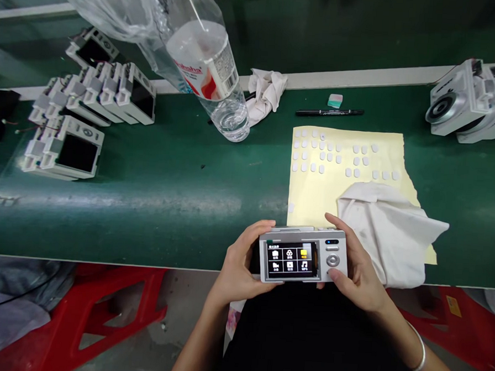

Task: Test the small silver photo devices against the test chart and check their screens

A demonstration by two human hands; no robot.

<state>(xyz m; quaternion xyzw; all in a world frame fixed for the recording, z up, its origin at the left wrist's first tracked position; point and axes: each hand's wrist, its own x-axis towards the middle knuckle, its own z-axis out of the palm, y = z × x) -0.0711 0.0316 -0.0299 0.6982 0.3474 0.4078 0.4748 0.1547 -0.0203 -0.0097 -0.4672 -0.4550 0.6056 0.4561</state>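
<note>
Head view showed me both hands at the near edge of the bench, closed around a small silver camera [302, 256]. The left hand [237, 265] gripped its left end, fingers curled behind and thumb under the screen. The right hand [359, 269] gripped the right end, thumb lying by the round button pad. The camera was held level just above the bench edge, its screen lit with a grid of menu icons (one tile was yellow).

Just behind the right hand lay a white cloth [388, 231], bunched over the lower right of a yellow sheet [313, 200]. Rows of small white pads [321, 154] sat on the upper part of that sheet. Beyond it I saw a black marker [329, 112] and a small teal-and-white block [335, 100], with a crumpled rag [265, 92] to their left.

A clear water bottle [212, 67] leaned in from the top of the frame, very near the lens, its base touching the rag's edge. A clear plastic bag [111, 7] hung beside it; together they hid part of the far bench.

To the left sat a cluster of white camera bodies [67, 148], well apart from the hands. More white units [467, 103] stood at the far right.

The surface was a dark green belt [168, 181], scuffed pale along the front, with a white rail [361, 81] across it. Below the edge I saw a red plastic stool [100, 305] on a grey floor. A silver bangle [419, 349] circled the right wrist.
</note>
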